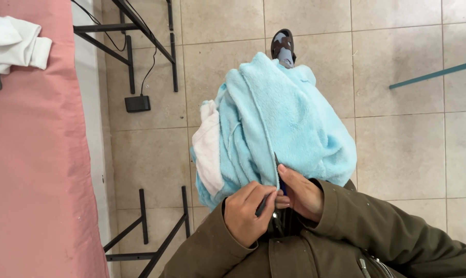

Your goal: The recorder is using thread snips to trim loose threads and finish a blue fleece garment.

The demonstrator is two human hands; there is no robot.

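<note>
Left hand (246,213) pinches a dark thin tool (262,206); right hand (301,194) pinches the light blue fleece garment's (284,123) edge

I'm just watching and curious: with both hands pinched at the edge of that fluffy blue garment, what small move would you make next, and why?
Probably slide the right hand a little up the blue garment edge while the left hand holds the bottom steady. Both hands meet at the lower end of the edge, around a small dark piece that is too small to identify.

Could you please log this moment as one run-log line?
left hand: holds dark thin tool | right hand: pinches light blue fleece garment at seam | garment: bunched on lap
</note>
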